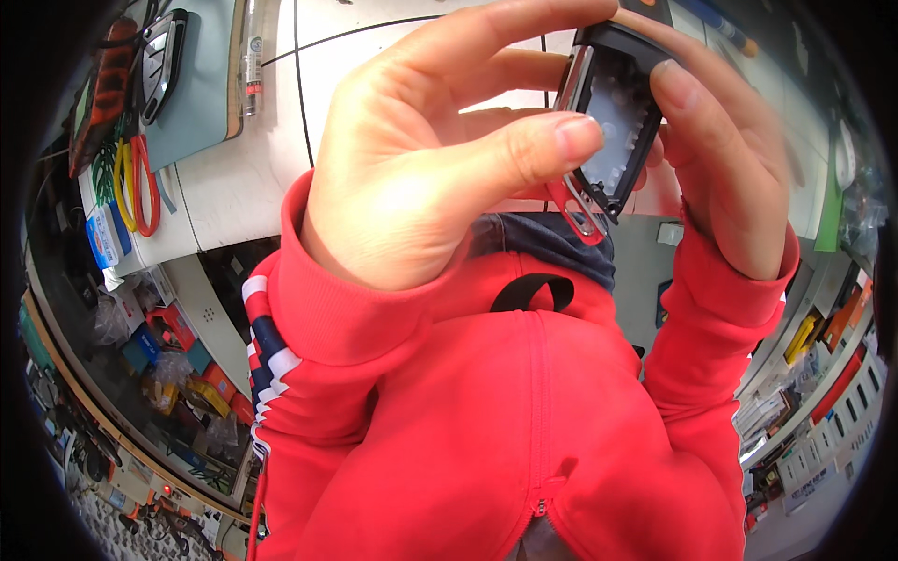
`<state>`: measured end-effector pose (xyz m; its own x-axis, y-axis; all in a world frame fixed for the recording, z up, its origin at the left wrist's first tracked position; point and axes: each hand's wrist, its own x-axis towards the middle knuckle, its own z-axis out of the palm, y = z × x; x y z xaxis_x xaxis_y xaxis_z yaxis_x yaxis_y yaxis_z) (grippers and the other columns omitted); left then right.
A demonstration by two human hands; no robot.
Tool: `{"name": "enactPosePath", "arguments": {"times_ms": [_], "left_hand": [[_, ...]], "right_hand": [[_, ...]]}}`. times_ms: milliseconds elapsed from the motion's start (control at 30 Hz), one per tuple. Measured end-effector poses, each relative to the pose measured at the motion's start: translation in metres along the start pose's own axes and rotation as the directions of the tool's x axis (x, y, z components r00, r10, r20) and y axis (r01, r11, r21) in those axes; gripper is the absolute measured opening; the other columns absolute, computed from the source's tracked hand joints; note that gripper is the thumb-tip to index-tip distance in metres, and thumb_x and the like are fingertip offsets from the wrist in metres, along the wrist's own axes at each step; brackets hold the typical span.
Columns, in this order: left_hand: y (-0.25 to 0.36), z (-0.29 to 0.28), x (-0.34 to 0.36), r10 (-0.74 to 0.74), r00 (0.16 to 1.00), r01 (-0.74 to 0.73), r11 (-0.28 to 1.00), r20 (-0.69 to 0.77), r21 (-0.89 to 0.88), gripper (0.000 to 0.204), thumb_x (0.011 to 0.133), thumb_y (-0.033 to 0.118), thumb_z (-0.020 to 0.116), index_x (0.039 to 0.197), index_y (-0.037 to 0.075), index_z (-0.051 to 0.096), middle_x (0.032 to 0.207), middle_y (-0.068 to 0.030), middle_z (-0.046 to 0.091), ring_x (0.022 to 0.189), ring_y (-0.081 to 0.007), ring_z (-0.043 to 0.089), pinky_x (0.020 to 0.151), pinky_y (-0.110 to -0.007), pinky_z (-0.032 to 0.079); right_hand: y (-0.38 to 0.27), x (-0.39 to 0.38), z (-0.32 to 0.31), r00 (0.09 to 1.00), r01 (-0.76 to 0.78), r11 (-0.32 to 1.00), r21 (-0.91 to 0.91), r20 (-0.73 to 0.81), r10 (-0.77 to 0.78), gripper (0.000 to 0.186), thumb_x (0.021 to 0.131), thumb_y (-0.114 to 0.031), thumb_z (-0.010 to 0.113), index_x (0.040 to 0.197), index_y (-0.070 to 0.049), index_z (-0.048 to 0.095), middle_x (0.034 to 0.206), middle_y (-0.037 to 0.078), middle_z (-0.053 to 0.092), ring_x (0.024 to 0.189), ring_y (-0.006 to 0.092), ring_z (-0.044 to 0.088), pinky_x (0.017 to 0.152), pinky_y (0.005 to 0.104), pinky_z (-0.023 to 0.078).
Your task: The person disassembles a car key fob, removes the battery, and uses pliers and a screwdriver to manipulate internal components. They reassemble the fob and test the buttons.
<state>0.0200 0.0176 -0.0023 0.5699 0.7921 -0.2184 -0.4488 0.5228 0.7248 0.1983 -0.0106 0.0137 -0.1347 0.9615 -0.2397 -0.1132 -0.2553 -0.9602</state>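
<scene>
Close in front of me, both hands hold a black key fob case [613, 117] with a silver edge, tilted so its hollow inner side shows. A greyish, translucent lining with small bumps lies inside it. My left hand [398, 178] is closed on the case's left side, thumb at its lower edge and fingers behind. On the right side, my right hand [725, 140] grips it with the thumb on the rim; its other fingers are partly hidden. A red piece with a silver loop [582, 213] sticks out below the case, beside my left thumb.
Another key fob [163, 65], black and silver, lies on a grey-blue mat [201, 79] on the white tiled worktop [224, 192]. Nearby are a marker pen [253, 65] and red-handled scissors or pliers [145, 187]. Crowded shelves [178, 374] stand at lower left.
</scene>
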Motion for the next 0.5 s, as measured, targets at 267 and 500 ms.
{"name": "enactPosePath", "arguments": {"times_ms": [267, 500], "left_hand": [[-0.002, 0.0, 0.002, 0.019, 1.0, -0.019, 1.0, 0.002, 0.023, 0.048, 0.077, -0.001, 0.06, 0.122, -0.003, 0.044, 0.104, -0.0203, 0.058, 0.088, -0.0233, 0.061, 0.071, -0.031, 0.053], [-0.004, -0.001, 0.004, 0.029, 1.0, -0.029, 0.999, 0.007, 0.043, 0.048, 0.077, -0.001, 0.06, 0.122, -0.003, 0.044, 0.104, -0.0204, 0.058, 0.088, -0.0234, 0.061, 0.071, -0.032, 0.053]], "right_hand": [[0.007, 0.002, 0.007, 0.985, 0.099, 0.969, 0.226, -0.158, -0.064, 0.028, 0.084, -0.006, 0.054, 0.108, 0.006, 0.048, 0.097, 0.013, 0.059, 0.089, 0.016, 0.058, 0.079, 0.027, 0.047], [0.004, 0.003, 0.01, 0.973, 0.071, 0.982, 0.172, -0.227, -0.03, 0.022, 0.085, -0.006, 0.053, 0.104, 0.005, 0.05, 0.093, 0.012, 0.06, 0.08, 0.0142, 0.06, 0.072, 0.0249, 0.049]]}}
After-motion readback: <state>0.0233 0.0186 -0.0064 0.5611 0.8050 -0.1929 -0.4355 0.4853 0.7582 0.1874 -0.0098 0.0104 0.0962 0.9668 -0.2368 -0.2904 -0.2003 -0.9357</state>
